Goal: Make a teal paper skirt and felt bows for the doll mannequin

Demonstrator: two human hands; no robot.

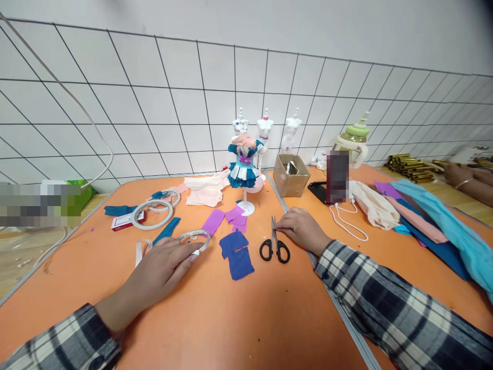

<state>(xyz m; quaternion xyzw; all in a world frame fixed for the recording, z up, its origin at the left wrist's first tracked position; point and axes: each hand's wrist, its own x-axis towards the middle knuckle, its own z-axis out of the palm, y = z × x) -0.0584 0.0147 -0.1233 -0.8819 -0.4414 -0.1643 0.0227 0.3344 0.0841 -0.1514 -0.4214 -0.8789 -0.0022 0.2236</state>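
Observation:
My left hand (162,267) is closed on a roll of white tape (204,235) with print on its inner ring, at the left of the orange table. On the right, my right hand (302,228) rests low, its fingers drawn together at the blades of black-handled scissors (275,249), which lie with their points away from me. Dark blue cloth pieces (241,262) lie between my hands, and purple pieces (213,222) lie just beyond. A small dress form (244,162) wearing a blue, white and pink ruffled dress stands behind them.
Larger tape rolls (152,226) and a red-and-white box (122,221) lie at left. Bare white dress forms (293,126), a cardboard box (290,182), a phone (338,177) and a green-lidded bottle (356,134) stand behind. Folded fabrics (442,216) lie right, near another person's hand (460,174).

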